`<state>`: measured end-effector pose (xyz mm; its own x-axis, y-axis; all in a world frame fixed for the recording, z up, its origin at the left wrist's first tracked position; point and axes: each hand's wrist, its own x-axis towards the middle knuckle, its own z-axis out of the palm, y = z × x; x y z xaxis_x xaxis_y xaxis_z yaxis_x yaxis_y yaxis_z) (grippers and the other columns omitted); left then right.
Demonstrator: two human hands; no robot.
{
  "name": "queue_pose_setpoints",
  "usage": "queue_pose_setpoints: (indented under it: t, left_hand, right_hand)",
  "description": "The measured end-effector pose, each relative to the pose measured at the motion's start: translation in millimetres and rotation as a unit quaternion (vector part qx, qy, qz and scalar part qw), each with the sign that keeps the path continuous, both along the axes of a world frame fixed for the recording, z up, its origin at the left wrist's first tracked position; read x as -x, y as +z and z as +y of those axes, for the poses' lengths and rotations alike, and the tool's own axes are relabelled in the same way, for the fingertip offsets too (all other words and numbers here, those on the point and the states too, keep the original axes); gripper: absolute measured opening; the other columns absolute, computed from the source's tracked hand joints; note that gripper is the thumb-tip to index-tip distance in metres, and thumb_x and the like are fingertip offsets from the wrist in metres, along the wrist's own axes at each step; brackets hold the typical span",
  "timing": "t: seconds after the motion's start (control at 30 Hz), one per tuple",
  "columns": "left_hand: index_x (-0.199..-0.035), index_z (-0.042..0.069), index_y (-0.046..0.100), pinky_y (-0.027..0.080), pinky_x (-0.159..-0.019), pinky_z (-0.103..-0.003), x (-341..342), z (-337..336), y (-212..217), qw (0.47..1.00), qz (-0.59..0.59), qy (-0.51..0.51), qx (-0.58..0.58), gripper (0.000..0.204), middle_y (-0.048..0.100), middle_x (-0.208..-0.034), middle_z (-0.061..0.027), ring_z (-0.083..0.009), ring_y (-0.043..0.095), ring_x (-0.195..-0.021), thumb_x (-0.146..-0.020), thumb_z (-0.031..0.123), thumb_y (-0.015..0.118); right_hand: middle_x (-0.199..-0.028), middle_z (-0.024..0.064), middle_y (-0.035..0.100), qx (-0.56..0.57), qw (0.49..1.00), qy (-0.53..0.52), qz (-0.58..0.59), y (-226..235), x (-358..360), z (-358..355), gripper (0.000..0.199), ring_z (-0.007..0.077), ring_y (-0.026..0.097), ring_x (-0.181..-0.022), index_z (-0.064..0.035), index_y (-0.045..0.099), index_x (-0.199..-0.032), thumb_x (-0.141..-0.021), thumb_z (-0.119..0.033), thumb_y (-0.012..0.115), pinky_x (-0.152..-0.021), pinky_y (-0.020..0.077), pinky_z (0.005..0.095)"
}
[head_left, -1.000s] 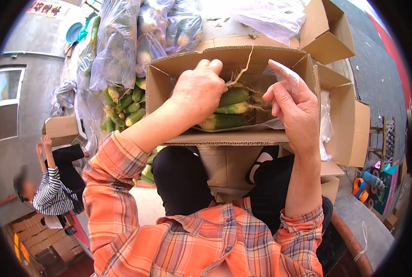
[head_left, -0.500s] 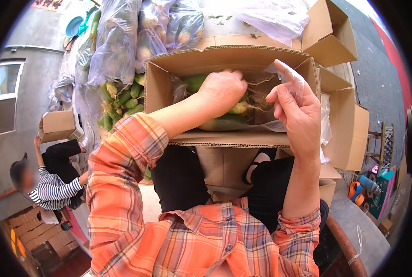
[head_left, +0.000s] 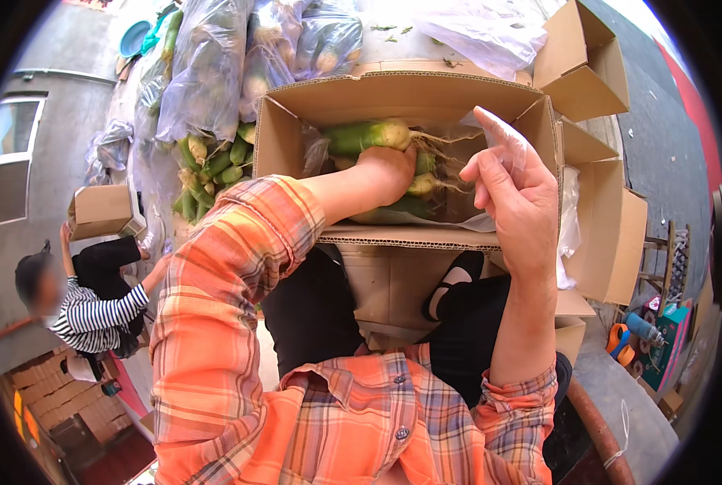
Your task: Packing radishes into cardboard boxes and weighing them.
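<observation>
A cardboard box [head_left: 426, 89] stands open in front of my knees, lined with clear plastic [head_left: 316, 151]. Inside lie several green radishes, one long radish [head_left: 369, 136] along the far side with its thin roots pointing right. My left hand [head_left: 389, 171] reaches down into the box just below that radish, touching or very close to it; its fingers are hidden. Another radish's pale root end [head_left: 422, 185] shows right of the hand. Over the box's right end is my right hand [head_left: 510, 178], index finger stretched up with whitish film on it, thumb out, other fingers bent.
Bagged radishes [head_left: 203, 73] lie at the far left, beside a loose pile of radishes [head_left: 215, 166]. Empty cartons [head_left: 583, 69] stand to the right. White plastic sheeting [head_left: 486, 36] lies beyond the box. A person in a striped top [head_left: 102, 311] sits at the left near another carton [head_left: 105, 212].
My left hand has moved toward me and lower in the box, uncovering the long radish that it covered before. My right hand has barely shifted.
</observation>
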<state>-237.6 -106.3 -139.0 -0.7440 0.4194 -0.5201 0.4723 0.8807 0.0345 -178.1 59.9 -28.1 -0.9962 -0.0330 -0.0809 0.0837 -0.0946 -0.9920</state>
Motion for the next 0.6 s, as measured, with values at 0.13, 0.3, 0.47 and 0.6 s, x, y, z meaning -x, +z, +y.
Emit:
queue_pose_setpoints:
  t: [0.13, 0.3, 0.47, 0.6]
  left_hand:
    - [-0.102, 0.0, 0.054, 0.049, -0.065, -0.04, -8.1, 4.0, 4.2, 0.999, -0.001, 0.013, -0.04, 0.039, 0.064, -0.082, -0.016, -0.0323, 0.063, -0.077, -0.079, 0.031, 0.062]
    - [-0.085, 0.002, 0.061, 0.049, -0.068, -0.042, -28.9, -3.8, 32.9, 0.994, -0.06, 0.013, -0.091, 0.028, 0.064, -0.079, -0.017, -0.0336, 0.062, -0.078, -0.077, 0.029, 0.064]
    - [-0.082, 0.004, 0.062, 0.049, -0.069, -0.041, -16.4, -35.0, 61.6, 0.999, 0.002, -0.026, -0.024, 0.027, 0.064, -0.08, -0.0139, -0.0309, 0.062, -0.081, -0.075, 0.031, 0.066]
    - [-0.082, 0.009, 0.057, 0.041, -0.069, -0.035, -8.2, -64.1, 96.2, 0.943, 0.325, -0.056, 0.046, 0.034, 0.051, -0.084, -0.0049, -0.0221, 0.051, -0.085, -0.067, 0.035, 0.072]
  right_hand:
    - [-0.075, -0.0023, 0.057, 0.007, 1.0, 0.001, -0.001, -0.6, -1.4, 2.2, 0.033, -0.0002, 0.04, -0.056, -0.0067, 0.051, -0.124, -0.092, -0.01, 0.049, -0.047, 0.0295, 0.0122]
    - [-0.075, -0.0023, 0.057, 0.001, 1.0, -0.001, 0.002, -1.1, -0.5, 3.8, 0.033, -0.0001, 0.04, -0.056, -0.0065, 0.051, -0.124, -0.091, -0.009, 0.048, -0.047, 0.0295, 0.0122]
    - [-0.076, -0.0019, 0.056, 0.007, 1.0, 0.01, 0.01, 0.0, -0.6, 1.6, 0.033, -0.0001, 0.04, -0.056, -0.0064, 0.051, -0.124, -0.091, -0.008, 0.048, -0.047, 0.0291, 0.0121]
    - [-0.076, -0.0014, 0.056, 0.014, 1.0, 0.001, -0.001, -0.3, 0.4, 4.0, 0.033, -0.0005, 0.039, -0.055, -0.0063, 0.051, -0.124, -0.091, -0.008, 0.047, -0.047, 0.0288, 0.0119]
